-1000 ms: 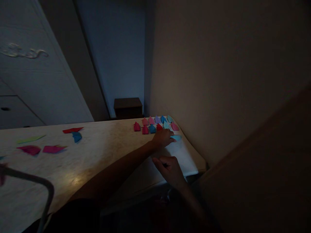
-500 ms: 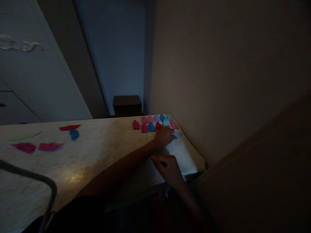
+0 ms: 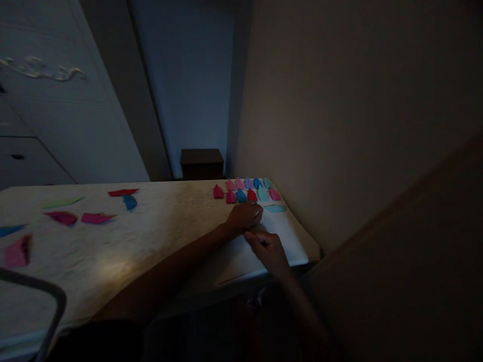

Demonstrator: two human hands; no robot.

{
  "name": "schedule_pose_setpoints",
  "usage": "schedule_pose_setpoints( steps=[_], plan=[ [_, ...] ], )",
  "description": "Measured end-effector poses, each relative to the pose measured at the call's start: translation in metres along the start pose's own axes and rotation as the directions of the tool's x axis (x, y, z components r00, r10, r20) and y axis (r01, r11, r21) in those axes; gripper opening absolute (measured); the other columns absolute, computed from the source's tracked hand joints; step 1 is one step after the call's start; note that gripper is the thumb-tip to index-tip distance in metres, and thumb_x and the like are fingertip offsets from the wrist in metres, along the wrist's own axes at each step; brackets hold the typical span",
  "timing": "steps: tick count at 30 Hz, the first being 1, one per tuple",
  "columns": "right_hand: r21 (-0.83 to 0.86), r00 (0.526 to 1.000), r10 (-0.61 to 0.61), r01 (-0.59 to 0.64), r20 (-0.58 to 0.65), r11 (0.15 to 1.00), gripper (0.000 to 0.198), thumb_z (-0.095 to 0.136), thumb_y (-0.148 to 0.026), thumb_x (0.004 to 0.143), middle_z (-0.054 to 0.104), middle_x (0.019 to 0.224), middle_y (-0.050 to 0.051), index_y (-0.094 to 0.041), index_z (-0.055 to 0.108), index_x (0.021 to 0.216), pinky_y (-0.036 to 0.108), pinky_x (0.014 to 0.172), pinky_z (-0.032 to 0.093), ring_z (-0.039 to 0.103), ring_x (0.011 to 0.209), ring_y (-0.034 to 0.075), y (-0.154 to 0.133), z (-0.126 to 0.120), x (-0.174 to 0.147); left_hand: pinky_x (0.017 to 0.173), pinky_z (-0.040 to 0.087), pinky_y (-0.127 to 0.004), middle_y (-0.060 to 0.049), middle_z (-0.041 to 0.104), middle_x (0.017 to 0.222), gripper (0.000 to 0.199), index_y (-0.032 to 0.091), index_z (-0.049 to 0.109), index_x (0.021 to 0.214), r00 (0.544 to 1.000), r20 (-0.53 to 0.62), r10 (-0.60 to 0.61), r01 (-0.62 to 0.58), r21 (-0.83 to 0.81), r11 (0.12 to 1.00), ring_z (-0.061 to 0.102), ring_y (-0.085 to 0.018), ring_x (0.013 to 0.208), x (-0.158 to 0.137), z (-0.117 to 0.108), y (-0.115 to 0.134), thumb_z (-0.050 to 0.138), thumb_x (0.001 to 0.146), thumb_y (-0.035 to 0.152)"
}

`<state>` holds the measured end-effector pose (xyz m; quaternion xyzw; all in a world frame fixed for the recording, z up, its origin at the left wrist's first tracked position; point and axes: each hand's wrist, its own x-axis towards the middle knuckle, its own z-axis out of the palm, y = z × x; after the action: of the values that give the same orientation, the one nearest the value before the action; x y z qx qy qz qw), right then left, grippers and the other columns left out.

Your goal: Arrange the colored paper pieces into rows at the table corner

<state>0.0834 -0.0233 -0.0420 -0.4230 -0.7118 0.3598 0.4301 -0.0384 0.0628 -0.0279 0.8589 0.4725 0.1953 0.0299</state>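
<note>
Flat near the far right corner of the pale marbled tabletop [image 3: 181,216], a light-blue elongated folded-paper piece [image 3: 275,208]. Just beside it, the left hand [image 3: 244,216], palm down with fingers curled under; cannot tell whether gripping or touching anything. Close by, nearer the table's front edge, the right hand [image 3: 269,250], loosely curled, thumb forward; cannot tell whether holding anything. Beyond both, small upright folded-paper shapes [image 3: 241,196] in pink, red, blue and lavender, set in two rows. Farther left, scattered flatter coloured paper pieces [image 3: 97,218]. Behind the table, a low brown box-shaped stand [image 3: 202,157].
</note>
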Motion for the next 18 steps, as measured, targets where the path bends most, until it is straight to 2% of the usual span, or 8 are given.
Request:
schedule_pose_setpoints(
  steps=[3,7,10,13,18],
  plan=[
    [0.039,0.998,0.068,-0.068,-0.005,0.997,0.051,0.051,-0.055,0.088,0.039,0.046,-0.005,-0.020,0.042,0.051,0.023,0.044,0.028,0.036,0.044,0.009,-0.001,-0.002,0.001,0.079,0.051,-0.032,-0.007,0.069,0.099,0.025,0.019,0.069,0.102,0.998,-0.061,-0.018,0.017,-0.023,1.000,0.064,-0.020,0.089,-0.037,-0.018,-0.015,0.048,0.089,0.020],
    [-0.014,0.995,0.095,-0.096,-0.030,0.995,0.053,0.050,-0.058,0.086,0.042,0.043,-0.004,-0.020,0.045,0.050,0.022,0.043,0.030,0.038,0.042,0.009,-0.002,-0.003,0.000,0.092,0.049,-0.036,-0.008,0.068,0.103,0.035,0.018,0.067,0.109,0.982,-0.185,-0.040,0.029,-0.063,0.998,0.062,-0.021,0.098,-0.096,-0.047,-0.034,0.051,0.079,0.007],
    [-0.055,0.992,0.119,-0.121,-0.029,0.991,0.053,0.052,-0.060,0.084,0.041,0.043,-0.004,-0.021,0.046,0.049,0.024,0.041,0.028,0.036,0.040,0.010,-0.005,-0.004,-0.001,0.092,0.050,-0.035,-0.009,0.067,0.104,0.041,0.017,0.067,0.108,0.966,-0.249,-0.068,0.046,-0.093,0.995,0.061,-0.020,0.099,-0.142,-0.069,-0.048,0.048,0.076,0.001],
    [-0.103,0.988,0.152,-0.151,0.004,0.983,0.052,0.053,-0.062,0.082,0.042,0.044,-0.004,-0.021,0.045,0.049,0.024,0.041,0.026,0.036,0.041,0.010,-0.010,-0.005,0.001,0.091,0.051,-0.033,-0.009,0.067,0.104,0.039,0.017,0.068,0.105,0.942,-0.318,-0.104,0.067,-0.123,0.990,0.061,-0.018,0.099,-0.187,-0.086,-0.063,0.046,0.079,0.000],
    [-0.143,0.975,0.196,-0.181,0.106,0.973,0.051,0.052,-0.063,0.081,0.042,0.044,-0.004,-0.021,0.048,0.053,0.024,0.043,0.027,0.035,0.041,0.010,-0.020,0.014,0.017,0.087,0.053,-0.031,-0.008,0.067,0.103,0.036,0.019,0.071,0.099,0.906,-0.390,-0.163,0.121,-0.131,0.984,0.063,-0.016,0.098,-0.252,-0.098,-0.085,0.045,0.082,0.000]
  ],
)
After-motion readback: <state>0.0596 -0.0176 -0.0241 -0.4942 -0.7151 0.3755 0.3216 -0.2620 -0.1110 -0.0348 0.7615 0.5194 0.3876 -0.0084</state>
